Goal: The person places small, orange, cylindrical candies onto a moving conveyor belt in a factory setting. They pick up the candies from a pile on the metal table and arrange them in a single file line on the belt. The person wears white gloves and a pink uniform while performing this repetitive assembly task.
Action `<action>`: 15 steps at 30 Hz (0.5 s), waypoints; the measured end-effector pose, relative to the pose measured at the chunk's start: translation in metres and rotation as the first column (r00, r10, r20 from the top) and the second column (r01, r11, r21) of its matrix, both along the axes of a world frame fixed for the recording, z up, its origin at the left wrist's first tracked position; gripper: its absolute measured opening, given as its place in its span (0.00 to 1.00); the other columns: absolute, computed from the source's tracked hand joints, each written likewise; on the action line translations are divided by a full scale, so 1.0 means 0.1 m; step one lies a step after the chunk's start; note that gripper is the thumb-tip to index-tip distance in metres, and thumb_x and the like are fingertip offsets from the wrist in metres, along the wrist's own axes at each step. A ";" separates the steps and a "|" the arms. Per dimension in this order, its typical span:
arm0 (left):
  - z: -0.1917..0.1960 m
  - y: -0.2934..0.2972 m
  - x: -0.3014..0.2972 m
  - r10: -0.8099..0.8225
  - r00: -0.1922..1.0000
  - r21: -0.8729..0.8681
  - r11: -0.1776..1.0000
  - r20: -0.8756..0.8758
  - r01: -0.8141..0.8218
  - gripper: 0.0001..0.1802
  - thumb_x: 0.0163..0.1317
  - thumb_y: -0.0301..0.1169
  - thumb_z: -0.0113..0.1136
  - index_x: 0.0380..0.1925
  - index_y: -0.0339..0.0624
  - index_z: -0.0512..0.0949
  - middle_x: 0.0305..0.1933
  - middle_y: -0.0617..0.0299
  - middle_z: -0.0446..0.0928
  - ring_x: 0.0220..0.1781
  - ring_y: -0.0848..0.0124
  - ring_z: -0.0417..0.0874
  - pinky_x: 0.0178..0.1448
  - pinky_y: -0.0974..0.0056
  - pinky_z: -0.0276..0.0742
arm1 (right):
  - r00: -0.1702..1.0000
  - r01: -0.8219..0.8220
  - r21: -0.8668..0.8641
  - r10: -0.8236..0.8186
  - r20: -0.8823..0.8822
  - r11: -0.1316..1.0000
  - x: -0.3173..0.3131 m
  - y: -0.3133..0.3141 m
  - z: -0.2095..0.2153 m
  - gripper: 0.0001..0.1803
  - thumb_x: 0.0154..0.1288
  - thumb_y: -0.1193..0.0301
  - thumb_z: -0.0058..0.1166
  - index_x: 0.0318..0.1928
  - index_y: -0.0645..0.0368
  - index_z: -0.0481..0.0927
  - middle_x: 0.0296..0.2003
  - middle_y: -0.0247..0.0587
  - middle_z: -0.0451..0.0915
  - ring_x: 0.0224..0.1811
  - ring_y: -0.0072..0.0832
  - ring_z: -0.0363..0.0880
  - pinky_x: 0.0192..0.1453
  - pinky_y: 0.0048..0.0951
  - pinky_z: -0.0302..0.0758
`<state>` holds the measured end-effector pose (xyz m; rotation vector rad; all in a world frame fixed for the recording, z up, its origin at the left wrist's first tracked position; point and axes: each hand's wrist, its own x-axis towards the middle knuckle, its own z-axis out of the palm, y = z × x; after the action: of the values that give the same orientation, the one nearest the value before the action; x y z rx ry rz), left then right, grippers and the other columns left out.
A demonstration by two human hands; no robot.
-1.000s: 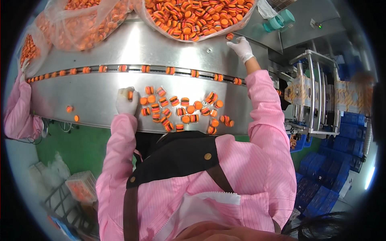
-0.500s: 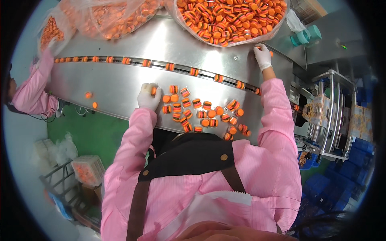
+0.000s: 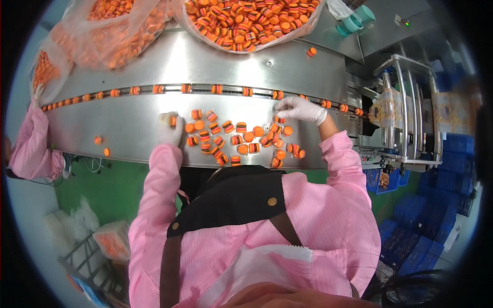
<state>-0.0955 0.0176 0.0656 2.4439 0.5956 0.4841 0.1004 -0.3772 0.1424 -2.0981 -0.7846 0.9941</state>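
My left hand (image 3: 169, 129), in a white glove, is closed round an orange burger-shaped candy (image 3: 173, 121) at the left of a loose group of candies. My right hand (image 3: 303, 110), also gloved, reaches in over the right side of that group. Its fingers are bent at one burger-shaped candy (image 3: 280, 119), which shows just below the fingertips. Between and below my hands lie several orange, red and dark layered candies (image 3: 241, 127) on the steel table (image 3: 128, 123), some in clear wrapping. Beyond them, a narrow conveyor channel (image 3: 231, 90) carries a spaced row of candies.
Large clear bags of candies (image 3: 246, 43) fill the table's far side. One candy (image 3: 311, 51) lies alone beyond the conveyor. A wrapping machine with rollers (image 3: 405, 113) stands right, with blue crates (image 3: 411, 215) below. A co-worker's pink sleeve (image 3: 38, 128) is at far left.
My right hand has come back from beside the big bag to the loose candies, leaving one candy on the table there. The left hand keeps its candy. The view has shifted right.
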 end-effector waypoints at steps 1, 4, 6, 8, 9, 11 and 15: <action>0.00 0.01 0.00 0.000 1.000 -0.005 1.000 0.008 0.000 0.08 0.58 0.35 0.61 0.37 0.47 0.80 0.43 0.58 0.77 0.45 0.59 0.80 0.50 0.59 0.76 | 0.993 0.120 0.041 -0.120 0.005 0.992 0.08 -0.02 0.02 0.22 0.60 0.56 0.63 0.43 0.63 0.82 0.39 0.41 0.82 0.43 0.27 0.79 0.53 0.27 0.74; 0.03 0.00 0.00 -0.002 1.000 0.004 1.000 -0.020 0.002 0.08 0.58 0.34 0.60 0.37 0.46 0.81 0.43 0.58 0.77 0.45 0.59 0.80 0.50 0.59 0.76 | 0.899 0.392 0.034 -0.390 0.199 0.919 0.62 -0.10 0.00 0.19 0.57 0.58 0.64 0.39 0.62 0.81 0.35 0.45 0.82 0.41 0.31 0.79 0.51 0.30 0.74; 0.06 -0.01 0.01 0.001 1.000 0.000 1.000 -0.029 -0.001 0.08 0.58 0.34 0.61 0.37 0.46 0.81 0.42 0.58 0.77 0.45 0.59 0.80 0.50 0.59 0.76 | 0.747 0.526 -0.005 -0.458 0.481 0.851 1.04 -0.19 0.00 0.19 0.55 0.58 0.64 0.39 0.60 0.80 0.40 0.51 0.80 0.43 0.39 0.80 0.52 0.34 0.74; 0.07 -0.03 0.00 0.009 0.999 0.011 1.000 -0.031 -0.009 0.08 0.58 0.34 0.61 0.37 0.45 0.81 0.42 0.57 0.77 0.45 0.58 0.80 0.50 0.59 0.76 | 0.588 0.656 -0.069 -0.452 0.671 0.752 1.33 -0.20 0.03 0.25 0.54 0.56 0.62 0.51 0.54 0.77 0.55 0.59 0.71 0.53 0.50 0.76 0.57 0.40 0.73; 0.08 -0.02 0.00 0.016 0.999 0.012 1.000 -0.028 -0.015 0.08 0.58 0.34 0.61 0.37 0.45 0.81 0.42 0.57 0.77 0.45 0.58 0.80 0.50 0.59 0.76 | 0.538 0.699 -0.041 -0.488 0.688 0.713 1.42 -0.16 0.05 0.27 0.54 0.56 0.63 0.53 0.54 0.76 0.55 0.60 0.71 0.55 0.50 0.75 0.58 0.39 0.72; 0.07 -0.03 -0.01 0.030 0.999 0.016 0.999 -0.024 -0.030 0.09 0.58 0.34 0.61 0.37 0.45 0.81 0.41 0.57 0.77 0.44 0.58 0.81 0.49 0.59 0.77 | 0.434 0.776 0.017 -0.554 0.710 0.630 1.57 -0.11 0.06 0.31 0.54 0.55 0.63 0.58 0.53 0.74 0.55 0.64 0.70 0.59 0.49 0.71 0.61 0.38 0.70; 0.09 -0.06 0.01 0.043 0.999 -0.016 0.999 -0.004 -0.043 0.10 0.56 0.35 0.61 0.36 0.45 0.81 0.41 0.54 0.76 0.42 0.56 0.80 0.48 0.57 0.77 | 0.591 0.775 -0.154 -0.616 0.521 0.613 1.92 -0.20 -0.25 0.31 0.56 0.57 0.60 0.60 0.47 0.73 0.58 0.55 0.70 0.61 0.48 0.71 0.62 0.40 0.70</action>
<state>-0.0947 0.0116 0.0746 2.4218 0.6521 0.4910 0.2922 -0.3973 0.1170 -2.6563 0.1562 0.2251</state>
